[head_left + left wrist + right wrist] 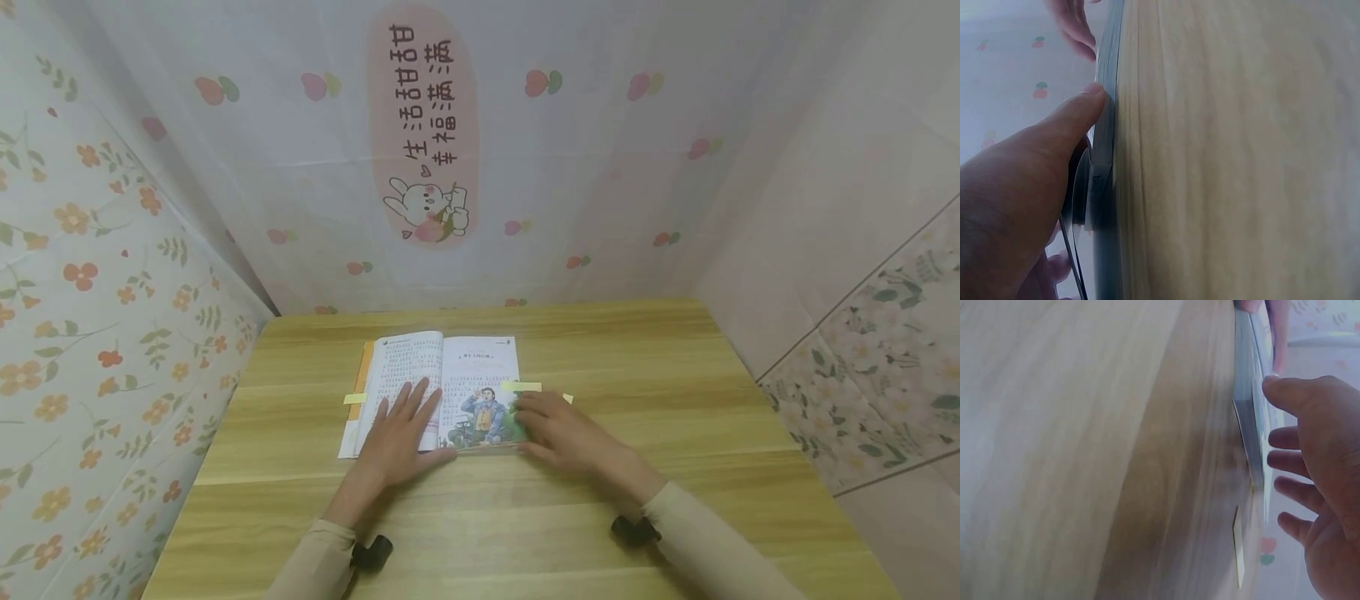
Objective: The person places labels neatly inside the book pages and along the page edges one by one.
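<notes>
An open book (480,362) lies on the wooden table, text on its left page and a picture of a person in a blue jacket on the right. My left hand (401,433) rests on the left page with fingers spread, its thumb by the lower edge; in the left wrist view the thumb (1079,112) touches the page block. Over the right page's outer edge is my right hand (558,429), fingers loosely bent. The right wrist view shows these fingers (1291,462) apart, with nothing between them. A yellow sticky note (521,387) lies just above the right fingertips.
Another yellow sticky note (355,399) sticks out at the book's left side. A small pale yellow strip (567,399) shows just beyond the right hand. Wooden table (480,533) surrounds the book. Printed curtains (600,192) hang behind and at the sides.
</notes>
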`<act>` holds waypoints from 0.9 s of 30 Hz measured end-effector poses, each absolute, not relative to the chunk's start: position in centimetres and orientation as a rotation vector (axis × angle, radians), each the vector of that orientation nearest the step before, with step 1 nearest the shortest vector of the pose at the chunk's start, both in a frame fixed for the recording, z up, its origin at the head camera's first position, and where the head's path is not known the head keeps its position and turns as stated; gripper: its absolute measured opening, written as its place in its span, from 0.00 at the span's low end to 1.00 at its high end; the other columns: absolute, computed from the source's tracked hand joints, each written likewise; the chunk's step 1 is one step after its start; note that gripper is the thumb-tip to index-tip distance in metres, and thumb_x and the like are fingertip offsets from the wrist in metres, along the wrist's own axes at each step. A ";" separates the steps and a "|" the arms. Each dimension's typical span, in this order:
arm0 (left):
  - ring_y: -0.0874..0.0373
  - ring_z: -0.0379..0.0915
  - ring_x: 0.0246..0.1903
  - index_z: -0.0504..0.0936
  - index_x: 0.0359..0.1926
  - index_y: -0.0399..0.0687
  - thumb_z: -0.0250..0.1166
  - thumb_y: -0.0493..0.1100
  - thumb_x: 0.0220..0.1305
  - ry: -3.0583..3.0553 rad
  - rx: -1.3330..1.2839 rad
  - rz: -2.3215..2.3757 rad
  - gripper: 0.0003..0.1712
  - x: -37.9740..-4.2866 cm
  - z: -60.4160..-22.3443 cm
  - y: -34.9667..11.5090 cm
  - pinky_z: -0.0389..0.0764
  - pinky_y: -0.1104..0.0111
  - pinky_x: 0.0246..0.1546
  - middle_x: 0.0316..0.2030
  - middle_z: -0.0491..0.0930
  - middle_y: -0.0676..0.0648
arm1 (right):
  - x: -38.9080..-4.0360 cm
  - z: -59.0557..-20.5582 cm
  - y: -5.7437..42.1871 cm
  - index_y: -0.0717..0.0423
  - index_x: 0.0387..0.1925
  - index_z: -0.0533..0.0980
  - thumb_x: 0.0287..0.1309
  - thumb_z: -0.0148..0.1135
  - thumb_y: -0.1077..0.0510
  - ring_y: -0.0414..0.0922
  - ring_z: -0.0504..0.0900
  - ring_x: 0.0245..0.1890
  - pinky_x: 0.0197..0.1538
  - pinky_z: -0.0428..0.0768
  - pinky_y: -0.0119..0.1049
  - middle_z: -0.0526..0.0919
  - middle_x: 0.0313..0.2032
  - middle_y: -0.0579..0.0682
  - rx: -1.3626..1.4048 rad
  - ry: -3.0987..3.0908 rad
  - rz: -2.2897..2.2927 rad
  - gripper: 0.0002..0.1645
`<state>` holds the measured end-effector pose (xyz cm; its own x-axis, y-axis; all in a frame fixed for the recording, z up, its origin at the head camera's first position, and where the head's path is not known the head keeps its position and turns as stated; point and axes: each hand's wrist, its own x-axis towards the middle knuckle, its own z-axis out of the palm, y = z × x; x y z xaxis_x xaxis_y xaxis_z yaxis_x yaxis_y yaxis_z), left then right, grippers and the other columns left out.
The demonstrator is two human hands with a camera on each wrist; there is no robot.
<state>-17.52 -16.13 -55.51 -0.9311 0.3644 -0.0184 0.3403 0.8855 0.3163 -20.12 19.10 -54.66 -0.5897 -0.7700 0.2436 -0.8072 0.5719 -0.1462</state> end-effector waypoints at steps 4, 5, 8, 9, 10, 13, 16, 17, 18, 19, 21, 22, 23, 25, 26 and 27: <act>0.34 0.42 0.92 0.54 0.93 0.57 0.65 0.80 0.71 2.974 0.556 0.468 0.63 -17.5 -55.6 -16.1 0.51 0.27 0.88 0.93 0.45 0.43 | -19.9 -54.8 18.6 0.61 0.63 0.86 0.72 0.77 0.45 0.60 0.83 0.73 0.78 0.81 0.59 0.86 0.68 0.59 1.364 -2.589 0.364 0.29; 0.34 0.42 0.92 0.54 0.93 0.57 0.65 0.81 0.71 2.973 0.556 0.466 0.63 -17.5 -55.6 -16.1 0.51 0.27 0.88 0.94 0.45 0.43 | -19.9 -54.9 18.5 0.62 0.61 0.86 0.71 0.78 0.46 0.60 0.84 0.71 0.77 0.82 0.58 0.87 0.67 0.59 1.366 -2.575 0.369 0.28; 0.34 0.42 0.92 0.55 0.93 0.57 0.65 0.81 0.71 2.978 0.553 0.466 0.63 -17.5 -55.7 -16.1 0.51 0.27 0.88 0.93 0.46 0.43 | -20.0 -55.0 18.3 0.62 0.58 0.87 0.69 0.79 0.45 0.59 0.85 0.69 0.76 0.84 0.56 0.88 0.65 0.59 1.367 -2.556 0.374 0.27; 0.34 0.42 0.92 0.55 0.93 0.57 0.66 0.80 0.71 2.979 0.553 0.469 0.63 -17.5 -55.7 -16.1 0.51 0.27 0.88 0.93 0.46 0.43 | -20.0 -55.0 18.3 0.61 0.57 0.88 0.69 0.80 0.45 0.59 0.86 0.69 0.75 0.84 0.56 0.88 0.65 0.59 1.366 -2.557 0.376 0.27; 0.34 0.42 0.92 0.55 0.93 0.57 0.66 0.80 0.71 2.978 0.552 0.471 0.63 -17.5 -55.7 -16.1 0.51 0.27 0.88 0.93 0.46 0.43 | -20.0 -55.0 18.3 0.61 0.57 0.88 0.69 0.80 0.45 0.58 0.86 0.68 0.75 0.84 0.56 0.88 0.64 0.59 1.365 -2.559 0.376 0.27; 0.34 0.42 0.92 0.54 0.93 0.57 0.66 0.80 0.71 2.976 0.553 0.472 0.63 -17.5 -55.5 -16.1 0.51 0.27 0.88 0.93 0.45 0.43 | -20.0 -54.9 18.2 0.60 0.56 0.88 0.69 0.80 0.44 0.57 0.86 0.68 0.75 0.84 0.55 0.88 0.64 0.58 1.348 -2.581 0.362 0.27; 0.34 0.41 0.92 0.54 0.93 0.57 0.65 0.80 0.71 2.976 0.560 0.467 0.63 -17.6 -55.5 -16.1 0.50 0.27 0.88 0.94 0.45 0.43 | -19.9 -54.8 18.2 0.59 0.57 0.88 0.70 0.79 0.43 0.56 0.86 0.68 0.76 0.84 0.55 0.88 0.65 0.57 1.326 -2.609 0.353 0.27; 0.34 0.42 0.92 0.54 0.93 0.57 0.65 0.80 0.71 2.977 0.562 0.464 0.63 -17.6 -55.4 -16.1 0.51 0.27 0.88 0.94 0.45 0.43 | -19.9 -54.7 18.1 0.59 0.57 0.88 0.70 0.79 0.42 0.56 0.86 0.69 0.76 0.84 0.55 0.88 0.65 0.57 1.319 -2.617 0.351 0.27; 0.34 0.42 0.92 0.54 0.93 0.57 0.65 0.80 0.71 2.978 0.564 0.464 0.63 -17.6 -55.4 -16.1 0.51 0.27 0.88 0.94 0.45 0.43 | -19.8 -54.7 18.1 0.58 0.57 0.88 0.70 0.79 0.42 0.56 0.86 0.69 0.76 0.84 0.55 0.88 0.65 0.57 1.312 -2.625 0.348 0.27; 0.34 0.42 0.92 0.54 0.93 0.57 0.65 0.80 0.71 2.978 0.565 0.465 0.63 -17.6 -55.4 -16.1 0.51 0.26 0.88 0.94 0.45 0.43 | -19.8 -54.7 18.1 0.58 0.57 0.88 0.70 0.79 0.42 0.56 0.86 0.70 0.77 0.84 0.55 0.88 0.65 0.57 1.308 -2.629 0.347 0.27; 0.34 0.42 0.92 0.54 0.93 0.57 0.65 0.80 0.71 2.977 0.564 0.466 0.63 -17.6 -55.4 -16.1 0.51 0.26 0.88 0.94 0.45 0.43 | -19.8 -54.7 18.1 0.58 0.57 0.88 0.69 0.79 0.41 0.56 0.85 0.70 0.77 0.83 0.55 0.88 0.66 0.56 1.303 -2.636 0.343 0.28; 0.33 0.42 0.92 0.54 0.93 0.57 0.65 0.80 0.71 2.978 0.564 0.469 0.63 -17.6 -55.4 -16.1 0.51 0.26 0.88 0.94 0.45 0.43 | -19.8 -54.7 18.1 0.58 0.56 0.88 0.69 0.80 0.41 0.56 0.85 0.70 0.77 0.83 0.55 0.88 0.66 0.56 1.301 -2.636 0.338 0.28; 0.33 0.42 0.92 0.55 0.93 0.57 0.65 0.80 0.71 2.979 0.563 0.470 0.63 -17.6 -55.4 -16.1 0.51 0.26 0.88 0.94 0.46 0.42 | -19.8 -54.7 18.0 0.58 0.56 0.88 0.69 0.80 0.41 0.56 0.85 0.70 0.77 0.83 0.55 0.88 0.65 0.57 1.300 -2.636 0.336 0.28; 0.33 0.43 0.92 0.55 0.93 0.57 0.66 0.80 0.71 2.980 0.561 0.474 0.63 -17.6 -55.5 -16.1 0.52 0.26 0.88 0.93 0.46 0.42 | -19.9 -54.8 18.0 0.58 0.56 0.88 0.68 0.80 0.40 0.56 0.86 0.70 0.77 0.83 0.55 0.89 0.65 0.56 1.298 -2.635 0.328 0.28; 0.34 0.43 0.92 0.55 0.93 0.57 0.66 0.80 0.71 2.980 0.560 0.475 0.63 -17.5 -55.5 -16.1 0.52 0.26 0.88 0.93 0.46 0.42 | -19.9 -54.8 18.0 0.58 0.56 0.88 0.68 0.81 0.40 0.56 0.86 0.70 0.77 0.83 0.55 0.89 0.65 0.56 1.300 -2.631 0.329 0.28; 0.34 0.42 0.92 0.55 0.93 0.57 0.66 0.80 0.71 2.980 0.558 0.476 0.63 -17.5 -55.4 -16.1 0.51 0.26 0.88 0.93 0.46 0.43 | -19.9 -54.8 18.0 0.57 0.56 0.88 0.67 0.81 0.40 0.56 0.86 0.70 0.76 0.84 0.55 0.89 0.65 0.56 1.301 -2.628 0.330 0.28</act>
